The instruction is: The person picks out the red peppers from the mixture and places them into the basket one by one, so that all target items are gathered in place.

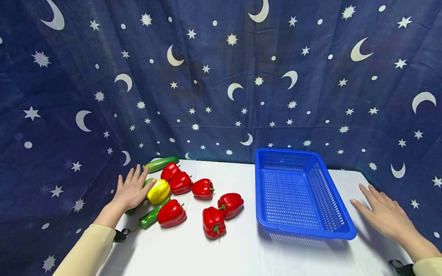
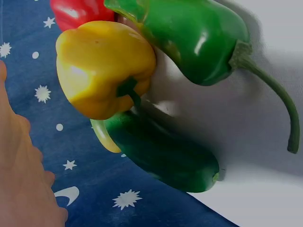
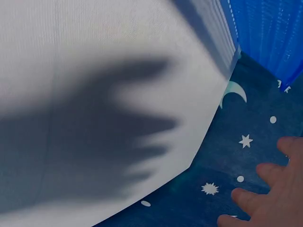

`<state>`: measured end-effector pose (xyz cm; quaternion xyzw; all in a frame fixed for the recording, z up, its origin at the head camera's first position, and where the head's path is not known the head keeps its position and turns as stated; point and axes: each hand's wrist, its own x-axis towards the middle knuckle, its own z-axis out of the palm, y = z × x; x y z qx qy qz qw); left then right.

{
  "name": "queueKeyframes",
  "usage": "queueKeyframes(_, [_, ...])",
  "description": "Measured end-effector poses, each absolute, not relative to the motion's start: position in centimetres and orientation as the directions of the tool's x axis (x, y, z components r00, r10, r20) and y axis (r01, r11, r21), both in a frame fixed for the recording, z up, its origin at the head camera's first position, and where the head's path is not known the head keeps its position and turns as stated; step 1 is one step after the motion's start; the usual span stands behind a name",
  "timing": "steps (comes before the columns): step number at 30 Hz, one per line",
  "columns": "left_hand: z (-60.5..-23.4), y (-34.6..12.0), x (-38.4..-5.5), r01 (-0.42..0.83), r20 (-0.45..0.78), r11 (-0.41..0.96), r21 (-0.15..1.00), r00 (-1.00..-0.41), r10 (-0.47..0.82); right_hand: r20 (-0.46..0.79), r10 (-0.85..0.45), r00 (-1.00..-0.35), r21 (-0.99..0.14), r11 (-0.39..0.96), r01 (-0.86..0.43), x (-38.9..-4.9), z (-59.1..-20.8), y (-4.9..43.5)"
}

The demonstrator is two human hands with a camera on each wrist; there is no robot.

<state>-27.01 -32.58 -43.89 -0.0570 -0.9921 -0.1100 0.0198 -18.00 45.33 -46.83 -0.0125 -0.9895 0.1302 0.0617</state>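
Note:
My left hand (image 1: 132, 190), fingers straight and spread, is over the left side of the table beside a yellow bell pepper (image 1: 159, 191), holding nothing. Partly behind that hand lies a dark green cucumber-like vegetable (image 2: 161, 151). A long-stemmed green pepper (image 2: 203, 42) lies nearer the front, against a red bell pepper (image 1: 171, 214). Farther back is another long green vegetable (image 1: 161, 164). Several more red bell peppers (image 1: 230, 205) are spread toward the middle. On the far right my right hand (image 1: 388, 214), also with straight fingers, is beside a blue plastic basket (image 1: 260, 191), apart from it.
The basket has perforated sides and stands on the right of a white-covered table (image 1: 238, 253). A dark blue curtain (image 1: 221, 96) with moons and stars hangs behind and around the table. The right hand's shadow falls on the white cover.

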Motion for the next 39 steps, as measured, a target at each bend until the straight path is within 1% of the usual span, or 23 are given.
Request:
queueKeyframes(8, [-43.4, -32.0, -26.5, 0.144, 0.074, 0.962, 0.233, -0.989, 0.130, 0.164, -0.020, -0.986, -0.308, 0.949, -0.070, -17.8, -46.8, 44.1])
queueKeyframes(14, [-42.9, -31.4, -26.2, 0.172, 0.083, 0.953, 0.249, -0.984, 0.156, 0.152, -0.041, -0.988, -0.344, 0.935, -0.092, -17.5, -46.5, 43.1])
queueKeyframes(18, [-42.6, -30.8, -26.0, 0.205, 0.099, 0.942, 0.265, -0.978, 0.185, 0.152, -0.070, -0.986, -0.388, 0.913, -0.124, -17.2, -46.2, 42.4])
queueKeyframes(25, [-42.3, -29.3, -25.8, 0.249, 0.132, 0.923, 0.295, -0.967, 0.219, 0.115, -0.097, -0.989, -0.434, 0.890, -0.138, -16.9, -45.7, 41.1])
queueKeyframes(32, [-41.5, -28.1, -25.4, 0.267, 0.122, 0.914, 0.306, -0.963, 0.241, 0.169, -0.117, -0.979, -0.469, 0.864, -0.184, -16.4, -45.4, 40.1])
queueKeyframes(39, [-42.0, -27.1, -25.2, 0.331, 0.175, 0.893, 0.306, -0.941, 0.290, 0.125, -0.115, -0.985, -0.491, 0.856, -0.162, -15.7, -45.4, 39.5])
